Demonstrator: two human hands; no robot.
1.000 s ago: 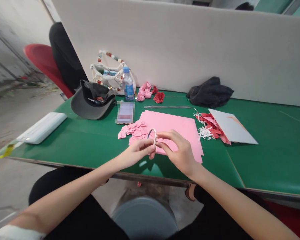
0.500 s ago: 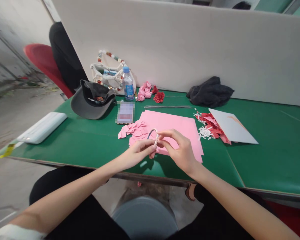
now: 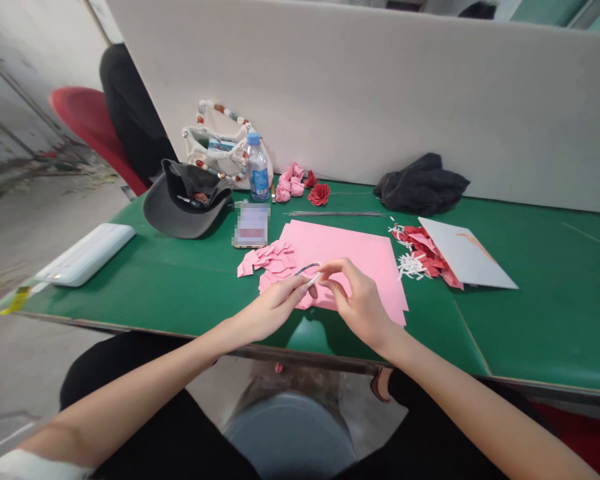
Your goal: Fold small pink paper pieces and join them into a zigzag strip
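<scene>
"What are the hands doing?"

"Both are closed on the same thing. The left hand [image 3: 267,310] pinches a narrow curled strip [image 3: 307,269], dark along its arc and pale at the end, and the right hand [image 3: 360,303] grips the other side between thumb and forefinger."

"Where's the strip?"

"Held over a pink paper sheet [image 3: 353,253] on the green desk [image 3: 555,267], just beside a heap of cut pink paper pieces [image 3: 273,263]."

"What else is close by?"

"To the right of the sheet lie red paper scraps [image 3: 420,245] and white paper shreds [image 3: 410,265], partly under a pale card [image 3: 465,252]. Thin wires [image 3: 335,213] run along the sheet's far side. Beyond them sit a red paper rose [image 3: 319,194] and crumpled pink paper [image 3: 290,185]."

"And further left?"

"A blurred phone [image 3: 251,225] lies beside the sheet. Behind it stand a water bottle [image 3: 258,170] and a beaded white bag [image 3: 215,147], with a dark cap [image 3: 185,203] upturned next to them. A dark cloth [image 3: 420,183] rests against the pale partition [image 3: 380,100]."
</scene>
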